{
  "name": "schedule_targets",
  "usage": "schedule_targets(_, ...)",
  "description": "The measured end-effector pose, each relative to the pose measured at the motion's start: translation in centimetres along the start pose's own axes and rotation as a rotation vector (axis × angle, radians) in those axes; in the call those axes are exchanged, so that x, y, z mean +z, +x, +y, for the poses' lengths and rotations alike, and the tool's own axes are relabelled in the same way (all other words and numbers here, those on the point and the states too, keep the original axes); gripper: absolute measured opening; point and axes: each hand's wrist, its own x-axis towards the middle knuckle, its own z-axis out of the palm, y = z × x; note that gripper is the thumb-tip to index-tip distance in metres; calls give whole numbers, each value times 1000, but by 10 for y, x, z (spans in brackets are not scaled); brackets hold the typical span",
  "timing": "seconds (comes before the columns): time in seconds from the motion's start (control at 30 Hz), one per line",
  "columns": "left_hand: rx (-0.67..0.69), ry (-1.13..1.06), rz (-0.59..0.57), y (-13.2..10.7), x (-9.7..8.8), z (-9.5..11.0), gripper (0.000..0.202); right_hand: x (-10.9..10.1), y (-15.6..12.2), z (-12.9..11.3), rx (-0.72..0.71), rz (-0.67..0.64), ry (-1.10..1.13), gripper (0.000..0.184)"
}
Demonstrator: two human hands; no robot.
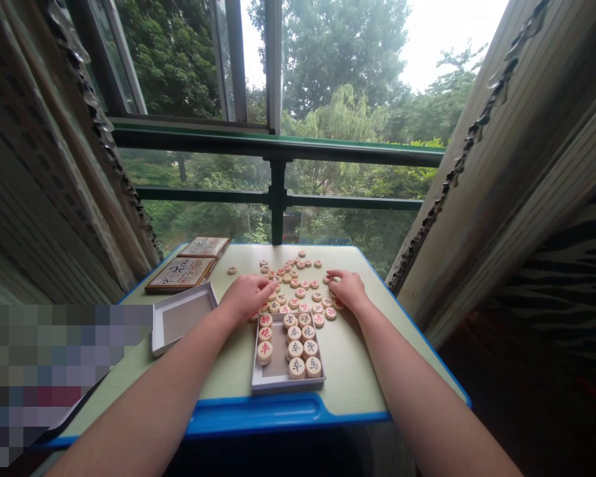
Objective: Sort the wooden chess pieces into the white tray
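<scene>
Round wooden xiangqi pieces with red and black characters lie scattered over the middle of the table. My left hand reaches in from the left edge of the heap, its fingers curled together; what they hold, if anything, is hidden. On the right side of the heap, the fingers of my right hand close around a xiangqi piece. Nearer to me stands an open white box. Red pieces form a column along its left, and stacked black-marked pieces fill two columns on its right.
An upturned box lid lies left of the box. Behind it is a brown folded case with writing. The pale green table has a raised blue rim. Curtains and a railed window surround the far side.
</scene>
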Motion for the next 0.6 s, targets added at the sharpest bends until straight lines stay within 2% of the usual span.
schedule_targets(0.13,-89,-121,-158,0,-1,-1,45,-1,-1,-2,18,-9,-21,35)
schedule_targets(0.23,-144,-209,-263,-1,-4,-3,44,-3,-2,-4,25,-24,-53,31)
schedule_targets(0.37,-136,-298,-376,-1,-12,-5,45,-3,-2,-6,27,5,111,26)
schedule_targets(0.43,-95,-294,-376,-1,-17,-5,43,-4,-3,-9,33,11,280,28)
schedule_targets(0.5,-52,-256,-291,-2,-22,-2,38,-9,-6,-16,22,16,421,32)
schedule_targets(0.6,0,-215,-228,-5,-26,5,36,-22,-18,-33,-88,40,503,35)
